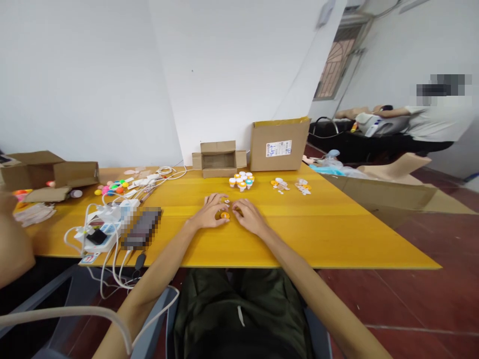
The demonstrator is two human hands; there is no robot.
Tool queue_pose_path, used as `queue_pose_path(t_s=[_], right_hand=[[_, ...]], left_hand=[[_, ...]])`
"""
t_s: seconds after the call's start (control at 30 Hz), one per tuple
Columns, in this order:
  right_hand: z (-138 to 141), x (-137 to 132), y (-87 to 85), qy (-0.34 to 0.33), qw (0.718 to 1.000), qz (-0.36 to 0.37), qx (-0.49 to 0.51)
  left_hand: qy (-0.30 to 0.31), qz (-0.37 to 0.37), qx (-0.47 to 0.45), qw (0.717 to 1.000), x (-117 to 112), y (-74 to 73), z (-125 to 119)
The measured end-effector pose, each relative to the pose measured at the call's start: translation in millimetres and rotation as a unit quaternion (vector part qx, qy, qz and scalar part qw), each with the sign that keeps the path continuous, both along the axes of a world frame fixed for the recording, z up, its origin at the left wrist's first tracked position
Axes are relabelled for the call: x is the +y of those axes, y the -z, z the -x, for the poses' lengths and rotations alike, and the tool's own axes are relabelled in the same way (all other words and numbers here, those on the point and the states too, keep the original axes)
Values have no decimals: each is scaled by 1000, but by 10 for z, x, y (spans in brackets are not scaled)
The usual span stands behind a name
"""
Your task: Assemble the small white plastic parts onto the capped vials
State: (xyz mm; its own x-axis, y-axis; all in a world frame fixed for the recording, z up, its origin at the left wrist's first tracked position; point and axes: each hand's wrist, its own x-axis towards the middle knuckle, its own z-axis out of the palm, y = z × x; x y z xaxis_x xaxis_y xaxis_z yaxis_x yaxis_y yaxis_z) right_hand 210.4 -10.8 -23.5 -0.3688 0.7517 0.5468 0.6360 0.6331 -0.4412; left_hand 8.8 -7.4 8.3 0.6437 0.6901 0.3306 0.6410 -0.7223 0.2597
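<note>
My left hand [210, 213] rests low over the table, thumb and fingers curved around a small orange round piece [225, 216] with a pale centre. Its thumb touches the near side of that piece. Just beyond, between the fingertips of both hands, is a tiny white piece [226, 201] with dark marks. My right hand [247, 215] faces it from the right with bent fingers, the fingertips drawn together; whatever they may pinch is too small to make out. Farther back stands a cluster of small round pieces with white, orange and teal tops [241, 180].
Small loose orange and clear parts [280, 185] lie back right, with more clear parts [303, 187] beside them. An open small carton [219, 172] and a larger box [279, 147] stand behind. Left are a phone [144, 228], power strip [112, 232] and cables. Other people sit nearby.
</note>
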Motion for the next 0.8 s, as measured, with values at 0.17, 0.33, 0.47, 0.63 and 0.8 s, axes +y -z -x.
queue_pose_path(t_s=[0.17, 0.33, 0.47, 0.63, 0.8], right_hand=[[-2, -3, -4, 23, 999, 1, -25], [-21, 22, 7, 31, 999, -8, -40], [-9, 40, 29, 48, 998, -19, -34], [17, 38, 38, 32, 998, -55, -20], [18, 24, 40, 9, 997, -76, -15]], left_hand=[[2, 1, -8, 1000, 27, 29, -8], [3, 8, -14, 1000, 37, 52, -29], [-3, 6, -10, 1000, 32, 43, -20], [-19, -2, -28, 999, 42, 22, 37], [-45, -5, -33, 998, 101, 61, 91]])
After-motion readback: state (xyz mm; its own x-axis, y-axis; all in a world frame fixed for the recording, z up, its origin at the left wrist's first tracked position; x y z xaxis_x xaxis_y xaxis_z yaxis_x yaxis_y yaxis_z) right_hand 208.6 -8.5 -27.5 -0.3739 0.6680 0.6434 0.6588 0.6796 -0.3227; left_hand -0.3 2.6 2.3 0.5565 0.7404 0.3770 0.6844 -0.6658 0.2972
